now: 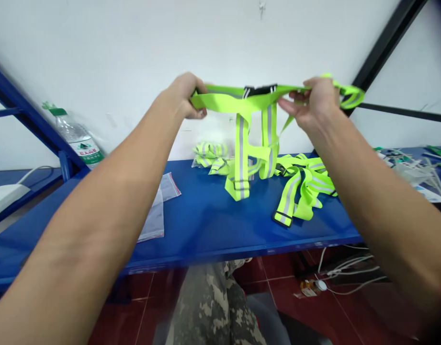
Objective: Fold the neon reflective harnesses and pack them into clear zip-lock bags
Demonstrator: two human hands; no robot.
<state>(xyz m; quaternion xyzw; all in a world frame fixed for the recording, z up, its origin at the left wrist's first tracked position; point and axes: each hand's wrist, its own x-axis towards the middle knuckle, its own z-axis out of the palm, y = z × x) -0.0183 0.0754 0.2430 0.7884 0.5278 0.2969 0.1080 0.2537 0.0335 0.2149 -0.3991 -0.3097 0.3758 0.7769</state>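
Over the blue counter, you hold a neon-yellow strap harness stretched out level in the air.
To the right on the counter, loose reflective straps lie in a tangle, while clear zip bags lie flat on the left; a water bottle with a green cap is at the back left. Your left hand has its grip closed round the harness's left end; your right hand has its grip pinching the band, with more strap trailing out beyond it. Toward the back, bagged straps sit partly behind the harness's hanging, grey-striped lengths. A black buckle joins the upper band between your hands, nearer the right.
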